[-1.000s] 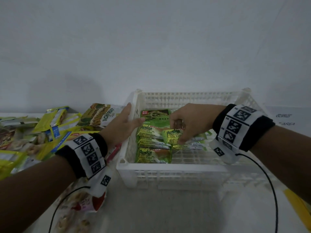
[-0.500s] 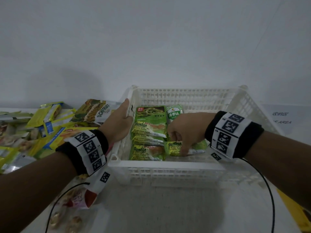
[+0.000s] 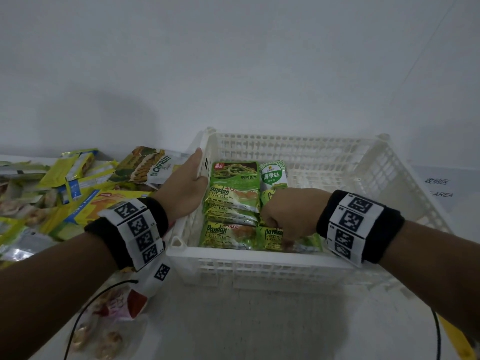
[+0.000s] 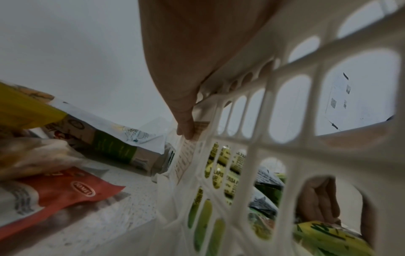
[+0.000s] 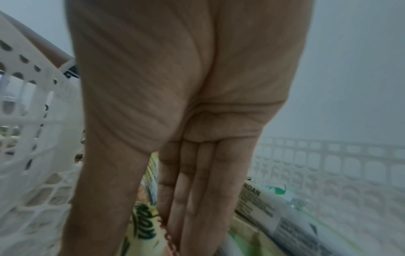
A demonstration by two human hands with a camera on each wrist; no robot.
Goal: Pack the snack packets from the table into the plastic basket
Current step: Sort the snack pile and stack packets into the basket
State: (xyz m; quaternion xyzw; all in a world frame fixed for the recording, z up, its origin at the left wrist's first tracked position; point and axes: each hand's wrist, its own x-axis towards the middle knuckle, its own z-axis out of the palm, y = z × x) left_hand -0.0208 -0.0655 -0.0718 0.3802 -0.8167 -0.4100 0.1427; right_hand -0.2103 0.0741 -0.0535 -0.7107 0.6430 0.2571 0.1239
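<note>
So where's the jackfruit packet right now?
Head view, left side: the jackfruit packet lies on the table outside the basket, just beyond the left hand.

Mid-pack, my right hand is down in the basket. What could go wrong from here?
1. The right hand pinches a green Pandan cake packet beside the stacked green packets; forcing it down may crush cakes.
2. If the left hand loses its grip on the white plastic basket, the basket might slide.
</note>
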